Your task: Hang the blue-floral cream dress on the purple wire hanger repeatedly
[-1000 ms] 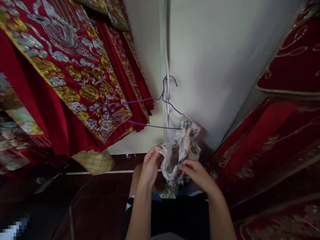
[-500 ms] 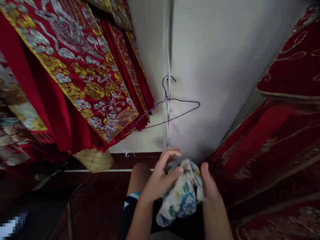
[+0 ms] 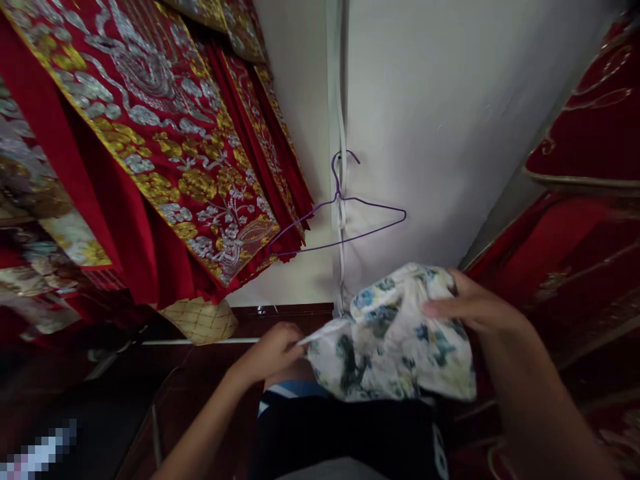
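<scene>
from here i see the left hand, fingers clamped on one edge of the floral cloth; the right hand grips its other end. the cloth spans between the two sets of fingers, the purple wire hanger above them.

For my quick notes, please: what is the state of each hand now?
Left hand: closed, pinching the cloth at one end.
Right hand: closed, gripping the cloth near its other end.
</scene>
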Available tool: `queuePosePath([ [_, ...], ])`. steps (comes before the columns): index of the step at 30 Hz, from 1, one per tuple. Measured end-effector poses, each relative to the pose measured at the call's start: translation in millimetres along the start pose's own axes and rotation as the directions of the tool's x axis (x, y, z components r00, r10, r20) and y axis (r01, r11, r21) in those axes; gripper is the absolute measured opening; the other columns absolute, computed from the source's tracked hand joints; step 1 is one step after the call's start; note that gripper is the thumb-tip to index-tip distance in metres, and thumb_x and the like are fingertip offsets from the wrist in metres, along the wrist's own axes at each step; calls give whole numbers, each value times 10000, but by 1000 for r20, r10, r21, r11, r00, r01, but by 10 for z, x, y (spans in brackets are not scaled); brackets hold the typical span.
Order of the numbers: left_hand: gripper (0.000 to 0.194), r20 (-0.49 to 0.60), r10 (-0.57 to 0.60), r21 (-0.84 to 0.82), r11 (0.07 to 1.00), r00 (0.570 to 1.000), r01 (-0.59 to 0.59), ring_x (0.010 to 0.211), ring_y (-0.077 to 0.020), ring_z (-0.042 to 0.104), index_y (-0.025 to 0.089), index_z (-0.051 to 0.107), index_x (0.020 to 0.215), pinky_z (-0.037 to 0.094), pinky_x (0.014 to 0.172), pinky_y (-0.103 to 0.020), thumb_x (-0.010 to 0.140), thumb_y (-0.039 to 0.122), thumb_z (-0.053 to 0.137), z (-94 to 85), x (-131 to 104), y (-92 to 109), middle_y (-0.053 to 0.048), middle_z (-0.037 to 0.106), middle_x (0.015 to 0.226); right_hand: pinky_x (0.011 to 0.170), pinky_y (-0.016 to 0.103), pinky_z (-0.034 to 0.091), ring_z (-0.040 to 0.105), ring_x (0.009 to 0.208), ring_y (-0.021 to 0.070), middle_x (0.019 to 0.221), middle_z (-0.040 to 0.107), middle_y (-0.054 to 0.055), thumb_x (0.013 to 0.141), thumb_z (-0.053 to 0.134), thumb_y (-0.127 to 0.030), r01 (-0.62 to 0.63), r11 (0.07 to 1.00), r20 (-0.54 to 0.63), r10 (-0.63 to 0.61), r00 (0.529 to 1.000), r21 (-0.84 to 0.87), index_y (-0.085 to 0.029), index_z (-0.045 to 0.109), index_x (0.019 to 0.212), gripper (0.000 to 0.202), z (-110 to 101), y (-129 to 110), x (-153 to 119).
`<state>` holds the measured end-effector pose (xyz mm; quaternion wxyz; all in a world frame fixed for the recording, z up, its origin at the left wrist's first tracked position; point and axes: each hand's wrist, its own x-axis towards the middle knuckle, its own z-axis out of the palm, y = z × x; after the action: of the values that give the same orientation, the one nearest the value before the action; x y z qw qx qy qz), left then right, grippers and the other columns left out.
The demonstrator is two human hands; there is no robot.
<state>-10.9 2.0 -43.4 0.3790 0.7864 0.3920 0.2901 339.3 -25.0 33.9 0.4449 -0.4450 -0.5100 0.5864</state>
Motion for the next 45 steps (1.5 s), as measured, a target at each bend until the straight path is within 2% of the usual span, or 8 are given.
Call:
queuePosePath([
  [3, 251, -98, -41, -203, 979, 994, 21, 857, -250, 649, 183, 745, 676, 496, 808, -335, 795, 391, 667, -329, -63, -81, -106, 723, 862, 499, 261, 451, 584, 547, 168, 649, 687, 44, 479, 851, -259, 94, 978, -153, -124, 980, -185, -154, 722, 687, 266, -68, -92, 483],
  [7, 390, -431, -279, -448, 892, 858, 65, 558, -155, 510, 164, 632, 596, 423, 540, -260, 667, 533, 735, -455, -83, 12, -22, 585, 584, 549, 226, 413, 545, 612, 130, 698, 651, -18, 561, 763, -267, 317, 919, -301, -378, 875, -234, -165, 701, 814, 279, 37, 46, 1099],
  [10, 484, -377, -153, -229, 971, 913, 68, 512, -109, 397, 171, 510, 585, 337, 491, -224, 808, 588, 612, -509, -12, 221, 20, 460, 545, 625, 228, 416, 544, 669, 123, 755, 645, -36, 651, 684, -295, 445, 871, -375, -491, 787, -206, -185, 679, 932, 302, 160, 185, 1491],
  [15, 283, -146, 55, 355, 935, 988, 1, 739, -164, 580, 211, 614, 1002, 442, 684, -247, 832, 430, 671, -703, 107, 381, -13, 646, 855, 621, 241, 378, 497, 613, 123, 631, 590, -50, 710, 615, -295, 381, 901, -318, -431, 845, -208, -202, 626, 731, 96, 198, 337, 1875],
  [26, 403, -137, -106, 671, 721, 985, 171, 842, -275, 667, 166, 688, 846, 476, 790, -356, 945, 398, 374, -870, 417, 499, -131, 720, 880, 513, 257, 285, 392, 520, 111, 511, 439, -40, 662, 615, -419, 307, 801, -346, -521, 780, -515, -197, 515, 517, 283, -122, 282, 1396],
  [35, 330, -431, 298, 522, 852, 851, -34, 1056, -257, 647, 149, 657, 1036, 476, 955, -359, 920, 400, 478, -780, 874, 493, -115, 702, 1135, 487, 244, 324, 415, 510, 116, 514, 465, -31, 639, 604, -401, 250, 856, -366, -434, 823, -451, -208, 498, 526, 248, -29, 252, 1153],
  [41, 357, -357, 434, 704, 707, 827, -67, 1051, -276, 607, 136, 616, 1146, 475, 927, -390, 813, 133, 488, -663, 1232, 807, -122, 674, 1114, 500, 251, 350, 437, 521, 125, 522, 474, -28, 668, 602, -436, 265, 872, -367, -424, 828, -411, -207, 494, 541, 283, 208, 306, 1096],
  [45, 301, -375, 479, 734, 677, 794, -61, 957, -257, 587, 170, 626, 1025, 465, 857, -374, 800, 82, 446, -615, 1320, 789, -91, 668, 959, 596, 276, 441, 559, 646, 173, 703, 607, 13, 736, 577, -343, 397, 751, -384, -627, 678, -527, -186, 625, 820, 184, 156, 315, 1004],
])
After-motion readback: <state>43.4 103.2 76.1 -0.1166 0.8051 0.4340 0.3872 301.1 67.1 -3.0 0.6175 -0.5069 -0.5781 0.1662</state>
